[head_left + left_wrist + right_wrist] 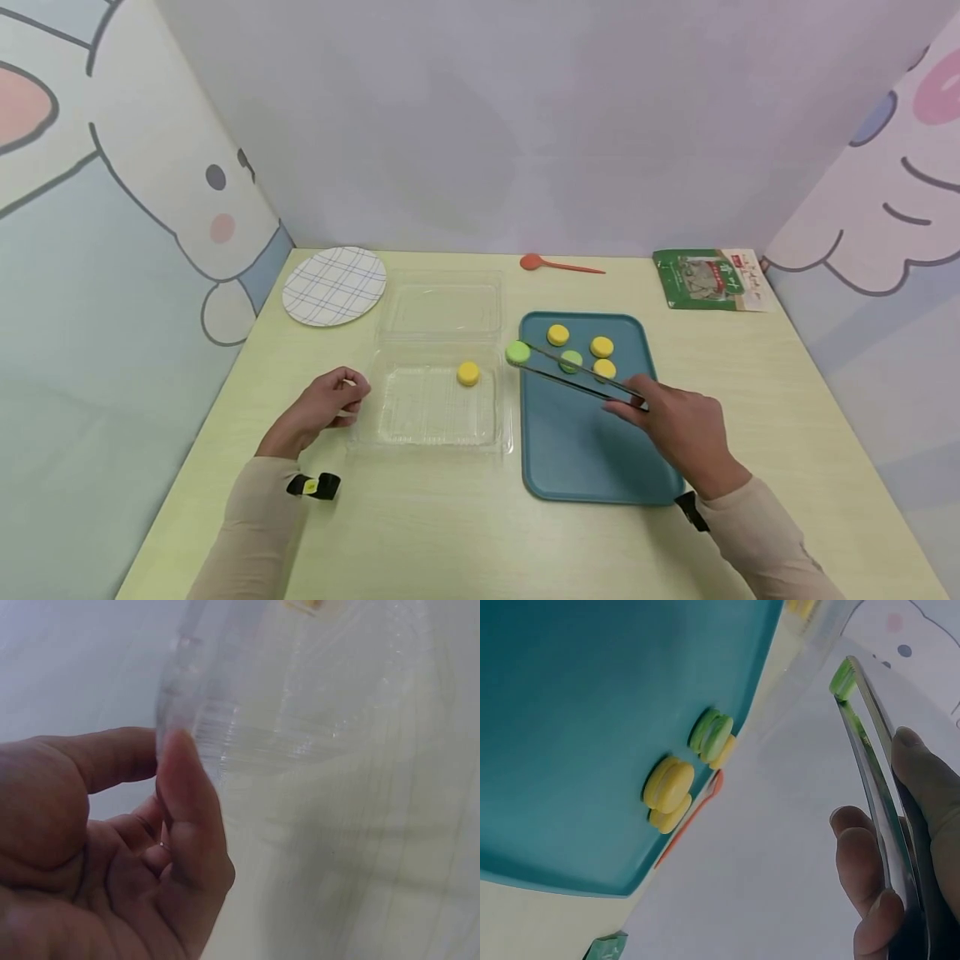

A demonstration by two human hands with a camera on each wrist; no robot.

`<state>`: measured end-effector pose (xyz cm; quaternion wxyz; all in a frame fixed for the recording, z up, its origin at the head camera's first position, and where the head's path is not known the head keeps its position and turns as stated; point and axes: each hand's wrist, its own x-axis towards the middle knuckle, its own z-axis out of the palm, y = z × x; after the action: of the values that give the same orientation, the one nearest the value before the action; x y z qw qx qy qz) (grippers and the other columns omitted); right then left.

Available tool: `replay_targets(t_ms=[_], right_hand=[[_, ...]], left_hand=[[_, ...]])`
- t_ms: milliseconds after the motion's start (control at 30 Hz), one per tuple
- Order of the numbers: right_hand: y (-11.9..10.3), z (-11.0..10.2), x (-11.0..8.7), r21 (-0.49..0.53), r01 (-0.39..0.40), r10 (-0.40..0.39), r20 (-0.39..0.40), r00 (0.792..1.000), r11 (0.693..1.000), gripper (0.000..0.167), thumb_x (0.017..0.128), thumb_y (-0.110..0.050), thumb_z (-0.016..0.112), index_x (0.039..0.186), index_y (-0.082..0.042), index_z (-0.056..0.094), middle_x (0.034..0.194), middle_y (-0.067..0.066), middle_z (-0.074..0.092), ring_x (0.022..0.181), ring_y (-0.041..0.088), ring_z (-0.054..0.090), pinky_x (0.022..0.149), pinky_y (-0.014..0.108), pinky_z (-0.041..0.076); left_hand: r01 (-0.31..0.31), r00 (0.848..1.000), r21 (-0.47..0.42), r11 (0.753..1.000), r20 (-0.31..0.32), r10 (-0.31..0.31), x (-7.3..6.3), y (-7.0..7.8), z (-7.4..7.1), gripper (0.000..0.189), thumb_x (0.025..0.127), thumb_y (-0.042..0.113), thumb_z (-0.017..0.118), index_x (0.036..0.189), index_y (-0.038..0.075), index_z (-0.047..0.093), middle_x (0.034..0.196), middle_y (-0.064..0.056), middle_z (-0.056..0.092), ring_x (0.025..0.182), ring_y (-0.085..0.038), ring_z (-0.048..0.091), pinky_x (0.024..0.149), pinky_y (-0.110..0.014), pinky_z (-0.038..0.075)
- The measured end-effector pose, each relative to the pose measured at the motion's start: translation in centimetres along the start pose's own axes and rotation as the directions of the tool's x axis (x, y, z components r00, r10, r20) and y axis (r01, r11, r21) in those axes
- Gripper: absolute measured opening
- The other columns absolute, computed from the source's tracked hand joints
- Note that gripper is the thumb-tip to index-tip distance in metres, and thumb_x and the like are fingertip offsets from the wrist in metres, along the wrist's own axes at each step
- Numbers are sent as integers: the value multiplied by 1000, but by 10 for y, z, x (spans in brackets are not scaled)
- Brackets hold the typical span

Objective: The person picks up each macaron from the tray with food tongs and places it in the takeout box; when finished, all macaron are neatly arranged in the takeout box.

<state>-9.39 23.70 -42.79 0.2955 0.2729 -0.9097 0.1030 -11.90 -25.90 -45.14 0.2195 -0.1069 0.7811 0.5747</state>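
Note:
My right hand (pixel 686 429) grips metal tongs (pixel 881 780), whose tips pinch a green macaron (pixel 517 352) above the gap between the tray and the plastic box. Below the tongs lies a blue tray (pixel 577 450) bearing another green macaron (pixel 571 361) and several yellow macarons (pixel 558 335). With thumb and finger, my left hand (pixel 330 404) pinches the left edge of the clear plastic box (pixel 225 742), which lies with its lid (pixel 442 308) folded back. One yellow macaron (pixel 468 373) sits inside the box, toward its right side.
A round white plate with a blue grid (pixel 334 286) lies at the back left. Behind the tray is a red spoon (pixel 562 265), and a green and white food packet (pixel 708 279) lies at the back right. Walls close off the back and sides of the table (pixel 420 533).

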Motion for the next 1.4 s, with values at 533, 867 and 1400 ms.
replay_targets(t_ms=[533,867,1400], right_hand=[[-9,-5,15,37,30,-34,99,994,999,66,95,-75,27,83,-17,56,55,-9,53,39,1,28,38,21,20],[-19,-5,25,75,81,-89,112,990,994,64,96,-73,27,83,-18,55,59,-12,55,41,-1,34,39,21,21],[-43,-10,46,80,186,-199,220,955,979,47,81,-57,77,75,-21,47,52,-13,25,42,2,25,38,22,19]], left_hand=[[10,1000,14,1000,-16,-10,2,1,0,18,104,19,57,110,2,53,80,-5,52,71,-16,53,65,-29,52],[11,1000,3,1000,-15,-11,0,2,0,17,104,18,57,110,3,53,79,-4,51,70,-15,52,65,-29,51],[7,1000,7,1000,-15,-7,-3,4,2,18,104,19,57,110,2,53,80,-4,51,71,-16,53,65,-29,51]])
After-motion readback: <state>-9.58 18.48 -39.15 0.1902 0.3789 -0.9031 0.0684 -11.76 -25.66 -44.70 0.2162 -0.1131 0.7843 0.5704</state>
